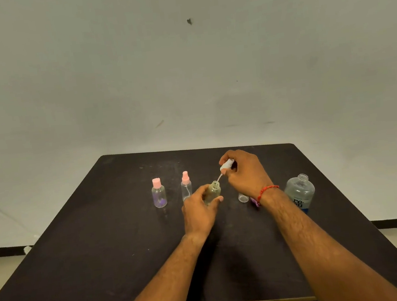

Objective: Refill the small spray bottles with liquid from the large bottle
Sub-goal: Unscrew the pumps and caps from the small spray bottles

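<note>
My left hand grips a small clear bottle with its neck open, tilted a little to the right. Just above it my right hand holds a white spray head; its thin dip tube hangs over the bottle's mouth. The large clear bottle with a blue label stands uncapped at the right, beyond my right wrist. Two small bottles stand at the left: a round one with a pink cap and a slim one with a pink spray head.
A small clear cap sits on the dark table behind my right wrist, next to a purple piece. A pale wall rises beyond the table's far edge. The table's near edge runs under my forearms.
</note>
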A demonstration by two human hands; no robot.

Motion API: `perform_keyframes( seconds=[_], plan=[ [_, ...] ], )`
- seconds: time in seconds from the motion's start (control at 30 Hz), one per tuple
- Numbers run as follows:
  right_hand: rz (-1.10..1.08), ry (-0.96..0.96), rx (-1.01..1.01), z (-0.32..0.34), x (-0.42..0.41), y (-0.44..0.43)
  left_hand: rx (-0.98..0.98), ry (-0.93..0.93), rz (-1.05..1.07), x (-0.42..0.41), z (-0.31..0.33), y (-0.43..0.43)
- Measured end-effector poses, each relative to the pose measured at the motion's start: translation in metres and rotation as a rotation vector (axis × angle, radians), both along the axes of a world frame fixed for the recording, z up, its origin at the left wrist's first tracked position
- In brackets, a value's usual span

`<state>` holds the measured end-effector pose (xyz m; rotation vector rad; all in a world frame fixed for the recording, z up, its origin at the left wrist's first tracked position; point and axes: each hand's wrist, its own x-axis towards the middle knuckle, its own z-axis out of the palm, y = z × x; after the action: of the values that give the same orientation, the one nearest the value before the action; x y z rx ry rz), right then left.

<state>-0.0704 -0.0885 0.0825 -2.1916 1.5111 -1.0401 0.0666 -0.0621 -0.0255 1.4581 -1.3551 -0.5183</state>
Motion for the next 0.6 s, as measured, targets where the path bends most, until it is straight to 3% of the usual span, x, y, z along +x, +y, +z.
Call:
perform_keyframes(
  seconds=[0.33, 0.6],
  plan=[
    [-0.111, -0.17, -0.132, 0.001, -0.017, 0.007, 0.036, -0.001, 0.042, 0.001, -0.007, -0.011],
    [-0.242, -0.132, -0.167, -0.042, -0.013, 0.013, 0.084, 0.051, 0.046, -0.001, -0.012, -0.023]
  ],
)
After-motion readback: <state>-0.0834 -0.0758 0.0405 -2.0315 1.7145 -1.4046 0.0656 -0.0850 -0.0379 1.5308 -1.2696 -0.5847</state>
